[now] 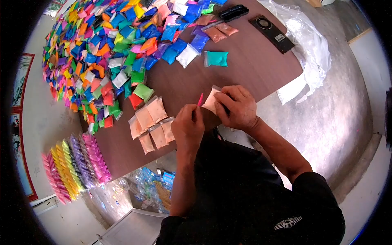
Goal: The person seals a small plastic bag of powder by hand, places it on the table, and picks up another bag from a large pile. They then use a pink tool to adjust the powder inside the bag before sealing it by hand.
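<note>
My right hand [237,107] pinches a small clear bag of peach-coloured clay-like material [210,102] near the front edge of the brown table [228,79]. Beside it, my left hand [188,125] is closed around a thin pink stick-like thing [200,99], whose tip pokes up above the fingers; its kind is not clear. To the left of that hand lie several similar peach bags [156,109] in two overlapping rows. A teal bag [216,59] lies apart, farther back.
A large heap of small bags in many colours [118,45] covers the table's far left. Bundled strips of twisted packets [75,165] sit at the left edge. A black case [233,13], a black box [271,33] and clear plastic sheeting [314,49] are at the right.
</note>
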### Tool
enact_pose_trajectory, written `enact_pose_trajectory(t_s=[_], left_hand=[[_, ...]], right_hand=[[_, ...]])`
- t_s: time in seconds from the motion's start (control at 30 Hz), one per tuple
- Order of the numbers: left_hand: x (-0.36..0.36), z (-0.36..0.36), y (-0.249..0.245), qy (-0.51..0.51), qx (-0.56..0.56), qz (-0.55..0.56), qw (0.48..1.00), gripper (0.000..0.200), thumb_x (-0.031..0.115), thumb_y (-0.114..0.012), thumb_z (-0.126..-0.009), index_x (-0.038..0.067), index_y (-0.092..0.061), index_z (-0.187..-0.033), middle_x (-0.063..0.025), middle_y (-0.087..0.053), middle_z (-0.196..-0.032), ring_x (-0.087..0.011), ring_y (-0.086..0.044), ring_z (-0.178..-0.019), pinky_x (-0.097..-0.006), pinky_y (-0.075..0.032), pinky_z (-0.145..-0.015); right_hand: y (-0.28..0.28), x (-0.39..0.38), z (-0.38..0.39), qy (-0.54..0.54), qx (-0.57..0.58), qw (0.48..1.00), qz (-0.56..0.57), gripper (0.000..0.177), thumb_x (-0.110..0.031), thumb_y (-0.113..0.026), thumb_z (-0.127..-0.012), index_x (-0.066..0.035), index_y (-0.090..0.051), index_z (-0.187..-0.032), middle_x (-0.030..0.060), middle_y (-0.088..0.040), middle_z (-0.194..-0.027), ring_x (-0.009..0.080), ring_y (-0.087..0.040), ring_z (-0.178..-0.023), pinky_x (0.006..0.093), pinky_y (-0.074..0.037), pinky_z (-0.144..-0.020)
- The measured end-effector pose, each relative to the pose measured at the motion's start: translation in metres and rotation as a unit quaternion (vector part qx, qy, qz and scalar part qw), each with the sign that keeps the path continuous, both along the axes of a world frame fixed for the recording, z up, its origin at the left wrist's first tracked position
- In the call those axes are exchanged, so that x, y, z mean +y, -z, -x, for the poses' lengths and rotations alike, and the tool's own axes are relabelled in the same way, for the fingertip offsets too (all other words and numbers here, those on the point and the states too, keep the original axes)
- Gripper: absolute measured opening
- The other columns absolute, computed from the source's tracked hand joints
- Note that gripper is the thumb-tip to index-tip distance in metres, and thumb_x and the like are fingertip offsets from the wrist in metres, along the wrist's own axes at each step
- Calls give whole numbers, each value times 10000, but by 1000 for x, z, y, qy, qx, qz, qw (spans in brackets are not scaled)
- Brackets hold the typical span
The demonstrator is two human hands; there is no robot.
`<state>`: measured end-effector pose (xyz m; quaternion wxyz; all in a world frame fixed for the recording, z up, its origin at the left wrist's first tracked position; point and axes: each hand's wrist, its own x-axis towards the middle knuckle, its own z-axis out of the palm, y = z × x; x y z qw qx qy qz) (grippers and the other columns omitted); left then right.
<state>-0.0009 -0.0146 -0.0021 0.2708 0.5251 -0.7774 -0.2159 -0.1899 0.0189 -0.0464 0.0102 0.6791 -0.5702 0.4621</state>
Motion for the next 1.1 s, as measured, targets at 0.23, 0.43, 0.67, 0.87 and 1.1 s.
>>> enact_pose_trajectory(t_s=[0.23,0.43,0.67,0.87,1.1], left_hand=[[9,6,-3,36,71,26,996,49,43,-702,-948,2,-691,-970,-180,-712,-870,-364,-716,-773,-402,-558,-684],[2,0,0,-8,27,16,999,60,42,-716,-941,5,-693,-983,-181,-711,-868,-361,-716,-763,-404,-559,-678],[8,6,3,22,69,15,997,67,60,-717,-951,5,-684,-968,-176,-710,-874,-355,-713,-765,-401,-557,-680],[9,3,-6,-4,29,-1,1000,73,63,-729,-949,3,-698,-978,-184,-721,-896,-356,-730,-785,-401,-568,-690],[10,4,7,-5,55,17,998,69,54,-723,-947,-3,-685,-950,-172,-710,-866,-332,-719,-757,-401,-553,-668]], right_hand=[[-1,-1,-1,5,-1,1000,-2,252,-146,-769,-829,-67,-745,-1067,115,-680,-1025,311,-675,-907,411,-569,-800],[1,-1,-1,5,-1,1000,-5,244,-160,-778,-834,-64,-755,-1057,114,-681,-1024,308,-681,-905,407,-573,-788],[1,-1,-1,11,-3,1000,-7,234,-173,-767,-853,-83,-727,-1066,97,-667,-1020,287,-669,-932,421,-555,-813],[1,-2,-3,16,-8,1000,9,245,-180,-806,-823,-73,-751,-1036,112,-686,-1001,308,-687,-878,408,-577,-768],[3,-3,-2,25,-10,1000,7,266,-217,-838,-809,-69,-743,-1010,115,-686,-975,297,-689,-852,396,-579,-741]])
